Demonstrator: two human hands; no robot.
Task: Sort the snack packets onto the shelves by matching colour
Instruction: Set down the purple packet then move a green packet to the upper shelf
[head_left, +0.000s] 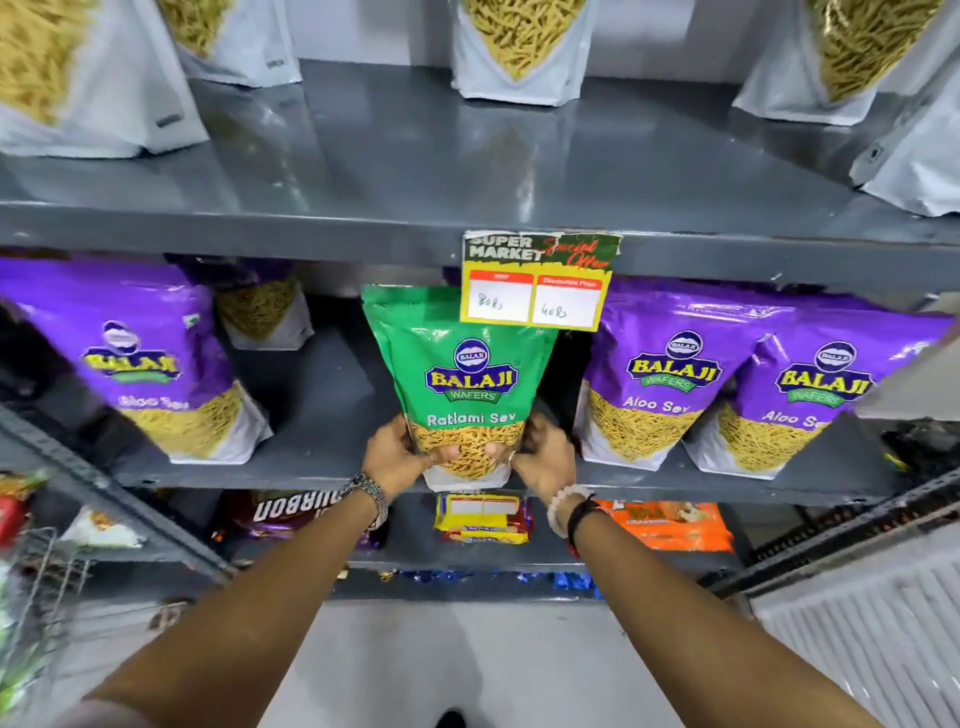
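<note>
Two hands, one green packet (470, 382)
Left hand (396, 451) and right hand (540, 451) grasp its base, upright on grey shelf (332, 410) between purple packets (657, 379)

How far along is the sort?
Done: three purple packets already share the middle shelf. In hand: left hand and right hand grip a green packet at that shelf's front. Left: green doesn't match purple, so it likely belongs elsewhere.

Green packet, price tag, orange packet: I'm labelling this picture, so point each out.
Green packet (470, 379): head view, on its logo.
Price tag (537, 296): head view, on its yellow middle.
Orange packet (670, 525): head view, on its front.
</note>
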